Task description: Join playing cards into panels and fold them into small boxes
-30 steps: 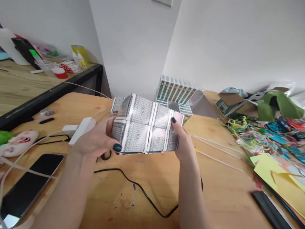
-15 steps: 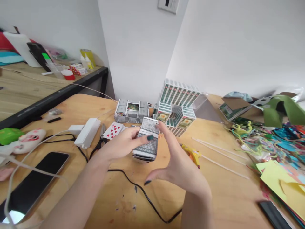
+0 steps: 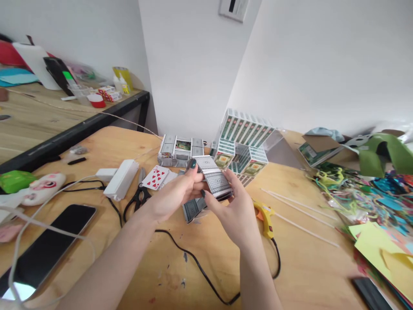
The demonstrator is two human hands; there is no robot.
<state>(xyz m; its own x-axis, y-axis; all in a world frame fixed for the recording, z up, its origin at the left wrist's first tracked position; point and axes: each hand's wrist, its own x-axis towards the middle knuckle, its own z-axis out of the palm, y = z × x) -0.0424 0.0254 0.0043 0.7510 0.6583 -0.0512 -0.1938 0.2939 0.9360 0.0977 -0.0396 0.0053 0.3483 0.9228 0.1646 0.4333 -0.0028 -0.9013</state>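
A folded piece built from playing cards (image 3: 213, 174), with grey patterned backs, is tilted in front of me above the table. My right hand (image 3: 234, 206) is closed around its right end, thumb on the near side. At its left edge is my left hand (image 3: 176, 189), with the thumb on top and the other fingers partly hidden beneath it. Below the hands, more grey-backed card (image 3: 192, 209) shows; whether it joins the held piece I cannot tell. Just left of my left hand lie loose playing cards (image 3: 156, 176), an eight of hearts face up, and black-handled scissors (image 3: 138, 198).
Behind stand a grey card-built structure (image 3: 180, 150) and stacked green-and-white card boxes (image 3: 245, 127). A yellow glue gun (image 3: 266, 215) with a black cord and several white glue sticks (image 3: 300, 206) lie right. A phone (image 3: 54, 245) and white adapter (image 3: 121, 181) lie left; paper scraps (image 3: 380, 189) cover the far right.
My right hand has closed from a wide spread onto the card piece. The piece has turned and shifted right, and my left hand has moved to its left edge.
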